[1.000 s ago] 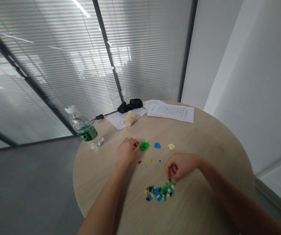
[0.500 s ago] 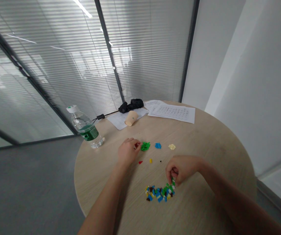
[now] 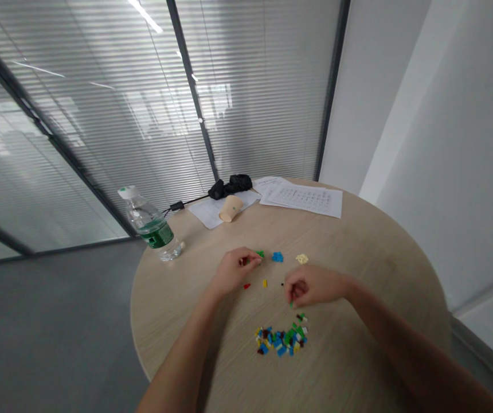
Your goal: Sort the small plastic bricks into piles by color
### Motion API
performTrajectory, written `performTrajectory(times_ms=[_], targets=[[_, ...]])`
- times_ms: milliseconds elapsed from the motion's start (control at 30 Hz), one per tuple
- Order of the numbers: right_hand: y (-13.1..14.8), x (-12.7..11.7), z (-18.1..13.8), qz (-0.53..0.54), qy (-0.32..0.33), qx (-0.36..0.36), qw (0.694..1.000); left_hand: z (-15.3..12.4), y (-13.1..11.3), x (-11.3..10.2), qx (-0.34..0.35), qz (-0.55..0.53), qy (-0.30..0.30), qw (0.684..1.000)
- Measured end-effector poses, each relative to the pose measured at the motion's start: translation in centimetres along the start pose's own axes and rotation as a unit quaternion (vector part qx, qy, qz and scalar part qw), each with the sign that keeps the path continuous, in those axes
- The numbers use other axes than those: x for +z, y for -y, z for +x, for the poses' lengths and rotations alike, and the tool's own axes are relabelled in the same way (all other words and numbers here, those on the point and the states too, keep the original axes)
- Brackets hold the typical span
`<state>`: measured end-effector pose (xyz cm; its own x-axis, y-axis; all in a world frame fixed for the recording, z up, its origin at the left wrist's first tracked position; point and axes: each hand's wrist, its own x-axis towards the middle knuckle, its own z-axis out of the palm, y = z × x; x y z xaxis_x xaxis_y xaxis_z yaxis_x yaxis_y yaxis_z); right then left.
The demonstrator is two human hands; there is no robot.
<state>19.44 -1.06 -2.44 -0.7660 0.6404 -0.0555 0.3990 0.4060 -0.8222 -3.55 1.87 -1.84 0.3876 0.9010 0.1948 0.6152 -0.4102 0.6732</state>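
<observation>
A mixed heap of small coloured bricks (image 3: pixel 281 338) lies on the round wooden table (image 3: pixel 367 252) near me. Just above the heap, my right hand (image 3: pixel 309 285) is closed in a pinch on a small green brick. My left hand (image 3: pixel 235 268) is curled, with its fingertips over the green pile (image 3: pixel 260 253), hiding most of it; something red shows under its fingers. A blue pile (image 3: pixel 277 257) and a cream pile (image 3: pixel 301 258) lie to the right of it. Single red (image 3: pixel 246 285), yellow (image 3: pixel 264 283) and dark (image 3: pixel 282 283) bricks lie between my hands.
A plastic water bottle (image 3: pixel 149 225) stands at the table's left edge. A tipped paper cup (image 3: pixel 230 207), printed sheets (image 3: pixel 304 198) and a black bundle with a cable (image 3: pixel 231 184) lie at the far side. Glass walls with blinds stand behind.
My right hand has lifted off the mixed heap with a green brick and moved up and left. My left hand has slid right over the green pile.
</observation>
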Motion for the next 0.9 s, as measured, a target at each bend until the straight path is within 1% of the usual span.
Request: performTrajectory(times_ms=[33,100,133,200,367,567,900], targets=[[0.1,0.0,0.2,0.002,-0.06,-0.01,0.998,-0.1,-0.2,0.0,0.001,-0.021,0.028,0.999],[0.3,0.0,0.6,0.009,-0.17,-0.02,0.985,-0.3,-0.6,0.2,0.003,-0.06,0.096,0.994],[0.4,0.0,0.7,0.01,-0.209,-0.023,0.978,-0.4,-0.9,0.3,0.002,-0.079,0.125,0.989],[0.5,0.1,0.8,0.003,-0.25,-0.024,0.968,-0.5,-1.4,0.5,-0.003,-0.112,0.157,0.981],[0.6,0.5,0.9,-0.032,-0.256,-0.027,0.966,-0.6,-2.0,0.9,-0.003,-0.136,0.151,0.979],[0.4,1.0,1.2,-0.052,-0.26,-0.066,0.962,-0.5,-1.9,1.4,0.018,-0.148,0.147,0.978],[0.1,0.9,1.2,-0.058,-0.257,-0.102,0.959,-0.5,-2.0,1.2,0.02,-0.138,0.143,0.98]])
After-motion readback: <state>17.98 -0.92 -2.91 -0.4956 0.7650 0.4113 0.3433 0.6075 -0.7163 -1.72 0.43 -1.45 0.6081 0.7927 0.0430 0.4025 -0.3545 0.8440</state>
